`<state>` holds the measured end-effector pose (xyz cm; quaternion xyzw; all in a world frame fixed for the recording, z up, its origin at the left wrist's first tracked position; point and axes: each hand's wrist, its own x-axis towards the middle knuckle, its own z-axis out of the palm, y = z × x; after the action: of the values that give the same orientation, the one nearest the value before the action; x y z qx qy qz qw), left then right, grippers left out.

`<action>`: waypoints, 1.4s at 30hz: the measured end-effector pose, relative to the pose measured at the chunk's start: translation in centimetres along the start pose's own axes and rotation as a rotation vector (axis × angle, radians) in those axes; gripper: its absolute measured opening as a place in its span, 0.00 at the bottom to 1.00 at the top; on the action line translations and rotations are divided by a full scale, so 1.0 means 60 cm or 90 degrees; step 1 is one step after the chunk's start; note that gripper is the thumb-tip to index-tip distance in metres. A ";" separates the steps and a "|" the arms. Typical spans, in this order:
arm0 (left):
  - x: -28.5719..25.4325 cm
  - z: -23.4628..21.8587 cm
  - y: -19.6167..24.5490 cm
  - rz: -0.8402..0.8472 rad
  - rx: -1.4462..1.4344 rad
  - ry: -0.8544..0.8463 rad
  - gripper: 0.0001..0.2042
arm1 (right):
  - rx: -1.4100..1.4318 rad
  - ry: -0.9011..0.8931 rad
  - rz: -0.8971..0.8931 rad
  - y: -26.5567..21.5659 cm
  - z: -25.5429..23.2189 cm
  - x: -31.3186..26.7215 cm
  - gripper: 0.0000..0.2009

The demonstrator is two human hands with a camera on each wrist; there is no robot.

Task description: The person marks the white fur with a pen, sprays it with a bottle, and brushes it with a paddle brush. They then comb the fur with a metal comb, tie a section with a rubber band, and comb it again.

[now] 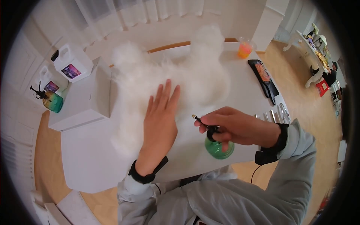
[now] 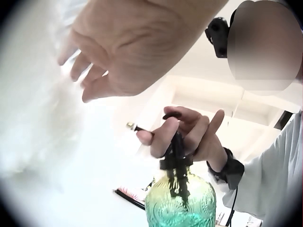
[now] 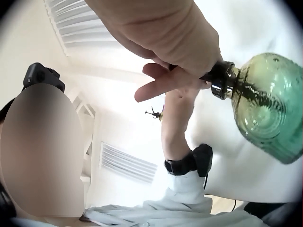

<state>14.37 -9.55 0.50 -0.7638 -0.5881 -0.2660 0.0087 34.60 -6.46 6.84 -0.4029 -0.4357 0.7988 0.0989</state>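
A fluffy white furry mass [image 1: 210, 75], with two raised rounded ends, lies across the white table [image 1: 90, 161]. My left hand [image 1: 161, 125] reaches over its near side with the fingers straight, the fingertips at the fur in the head view. To the right, my right hand [image 1: 240, 127] grips a spray bottle [image 1: 220, 150] by its black pump head, the brass-tipped nozzle pointing left toward the fur. In the left wrist view the glass bottle [image 2: 180, 208] is upright, embossed, yellowish on top and green below, with liquid inside.
At left, a white box [image 1: 84, 99] stands near white jugs [image 1: 73, 63] and a second spray bottle [image 1: 52, 101]. A black brush [image 1: 264, 82] with orange bristles, metal combs [image 1: 275, 115] and a cup with orange contents [image 1: 245, 49] line the table's right side.
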 end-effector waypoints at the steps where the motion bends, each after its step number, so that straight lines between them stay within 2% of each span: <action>1: -0.011 -0.020 0.002 -0.014 0.011 0.019 0.33 | 0.015 -0.002 0.032 0.000 0.006 0.004 0.22; 2: -0.024 -0.036 0.003 -0.030 0.023 0.039 0.31 | 0.017 -0.062 0.057 -0.005 0.006 0.007 0.20; 3: -0.035 -0.048 0.002 -0.034 0.029 0.035 0.31 | 0.019 -0.070 0.059 -0.005 0.011 0.011 0.20; 5: -0.056 -0.068 -0.002 -0.086 0.030 0.036 0.21 | 0.077 -0.106 0.089 -0.005 0.026 0.025 0.20; 9: -0.075 -0.078 -0.005 -0.109 0.030 0.055 0.21 | 0.006 -0.087 0.092 0.012 0.038 0.054 0.20; 12: -0.077 -0.071 -0.006 -0.118 -0.001 0.072 0.21 | 0.014 -0.084 0.066 0.028 0.021 0.058 0.20; 15: -0.069 -0.053 0.006 -0.110 -0.013 0.043 0.22 | 0.114 -0.015 0.073 0.013 -0.003 0.024 0.20; 18: -0.055 -0.026 0.023 -0.010 0.012 0.028 0.25 | 0.244 0.062 0.033 -0.001 -0.034 -0.021 0.17; 19: -0.048 -0.018 0.032 -0.007 0.007 0.029 0.25 | 0.244 0.068 0.032 -0.001 -0.043 -0.029 0.17; 21: -0.034 -0.003 0.047 0.044 0.025 -0.008 0.26 | 0.159 0.140 -0.044 0.003 -0.063 -0.045 0.20; 25: -0.009 0.032 0.062 0.100 0.063 -0.056 0.28 | 0.186 0.195 0.001 -0.002 -0.082 -0.054 0.21; 31: 0.029 0.059 0.084 0.103 0.074 -0.106 0.34 | 0.196 0.205 -0.101 -0.069 -0.116 -0.052 0.22; 32: 0.037 0.062 0.088 0.101 0.075 -0.116 0.36 | 0.156 0.157 -0.109 -0.078 -0.141 -0.044 0.22; 33: 0.045 0.066 0.091 0.102 0.077 -0.115 0.36 | 0.156 0.156 -0.111 -0.084 -0.154 -0.036 0.22; 35: 0.060 0.075 0.095 0.108 0.094 -0.096 0.39 | 0.184 0.151 -0.209 -0.098 -0.167 -0.023 0.17; 37: 0.074 0.082 0.095 0.103 0.105 -0.080 0.39 | 0.212 0.142 -0.184 -0.120 -0.179 -0.015 0.18; 40: 0.085 0.093 0.090 0.077 0.129 -0.078 0.41 | 0.218 0.191 -0.184 -0.140 -0.180 -0.010 0.23; 42: 0.086 0.098 0.087 0.054 0.146 -0.088 0.41 | 0.213 0.154 -0.165 -0.140 -0.208 0.005 0.22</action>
<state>22.29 -4.61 -0.80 -0.7988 -0.5806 -0.1432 0.0663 41.86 6.42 9.48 -0.4146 -0.3304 0.7862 0.3174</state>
